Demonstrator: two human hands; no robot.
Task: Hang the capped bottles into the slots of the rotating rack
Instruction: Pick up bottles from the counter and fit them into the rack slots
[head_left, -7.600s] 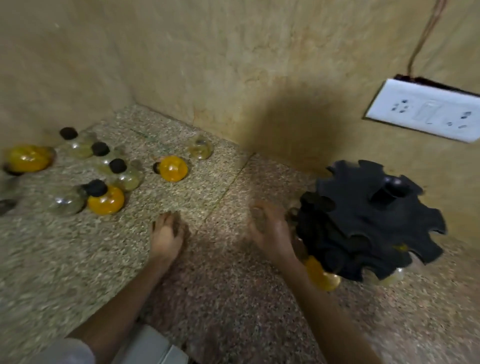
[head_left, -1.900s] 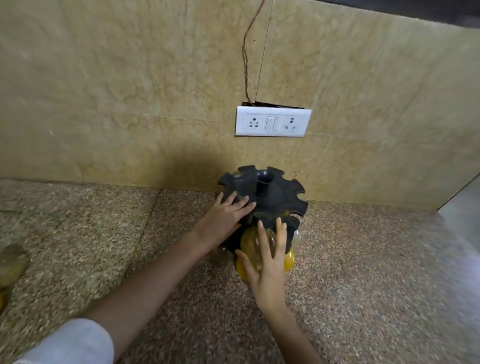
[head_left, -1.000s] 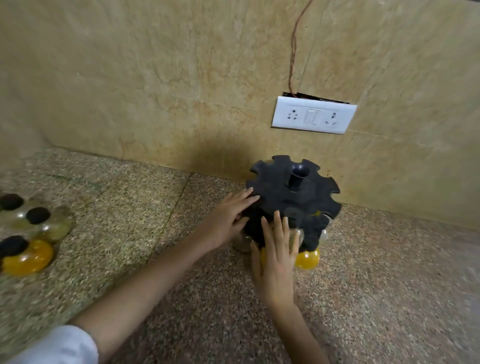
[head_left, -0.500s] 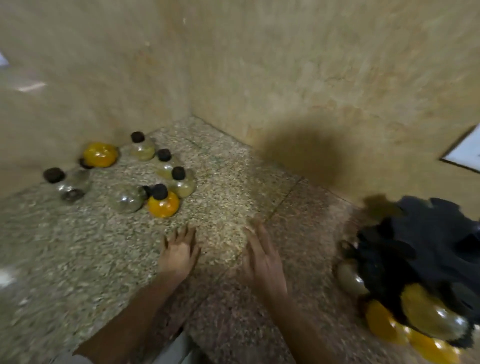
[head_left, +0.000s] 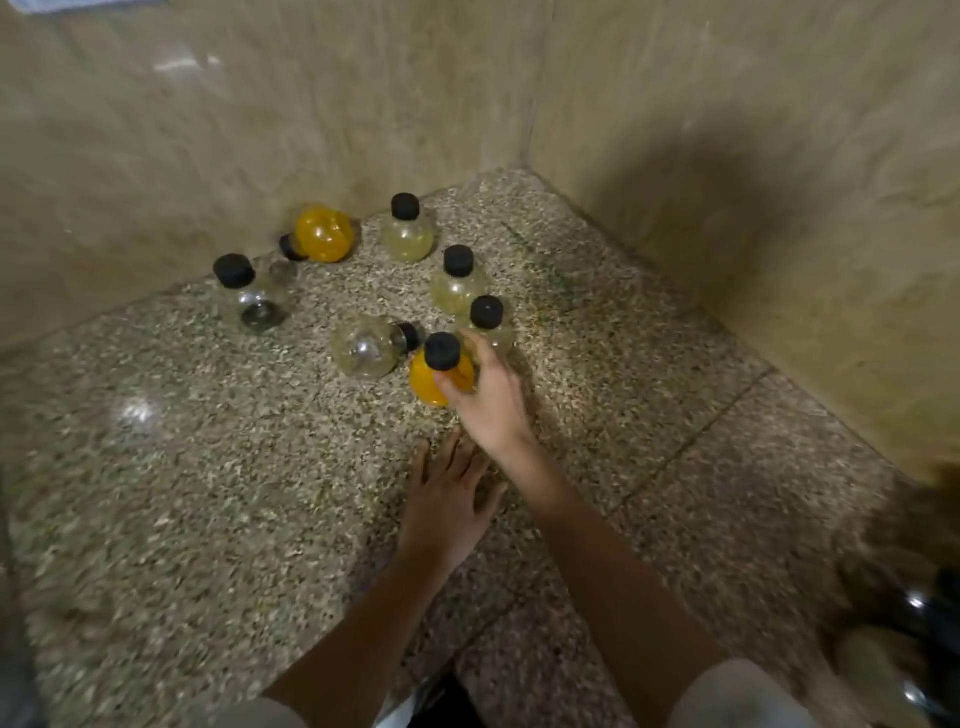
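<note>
Several round bottles with black caps stand or lie in the counter's far corner. My right hand (head_left: 488, 400) is closed around an upright orange bottle (head_left: 428, 382) just below its black cap (head_left: 442, 351). My left hand (head_left: 447, 501) rests flat on the counter behind it, fingers spread, holding nothing. A clear bottle (head_left: 365, 347) lies on its side just left of the orange one. A pale yellow bottle (head_left: 487, 322) stands right behind my fingers. The black rack (head_left: 930, 618) shows only as a dark blur at the right edge.
Further back are two more pale yellow bottles (head_left: 457, 283) (head_left: 408, 234), an orange bottle lying on its side (head_left: 323, 235) and a clear upright bottle (head_left: 249, 296). Beige stone walls (head_left: 727, 156) close the corner on two sides. The speckled counter (head_left: 208, 493) stretches toward me.
The view swung left from the rack to the bottles. My right hand reached forward and closed on the orange bottle. My left hand stays flat on the counter.
</note>
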